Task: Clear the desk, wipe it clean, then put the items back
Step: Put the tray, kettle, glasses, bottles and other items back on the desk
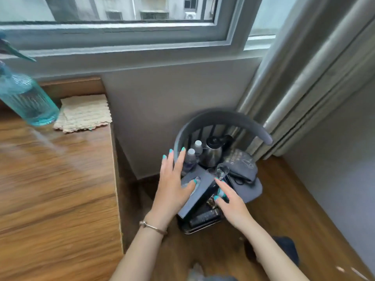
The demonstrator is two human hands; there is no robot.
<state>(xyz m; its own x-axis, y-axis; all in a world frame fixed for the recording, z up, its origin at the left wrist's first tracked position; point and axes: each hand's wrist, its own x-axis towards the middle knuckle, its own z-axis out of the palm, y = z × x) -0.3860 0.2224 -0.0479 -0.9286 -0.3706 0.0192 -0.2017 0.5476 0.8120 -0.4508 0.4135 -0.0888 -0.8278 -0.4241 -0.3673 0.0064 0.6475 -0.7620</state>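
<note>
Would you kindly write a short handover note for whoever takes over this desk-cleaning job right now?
Left hand: open, fingers spread over the dark box on the chair.
Right hand: open, fingertips at the black tray beside the box.
Kettle, two bottles and a glass sit on the chair.
Desk holds only the spray bottle and cloth.
Done: desk cleared. Left: whether wiping is finished is unclear; return items.
</note>
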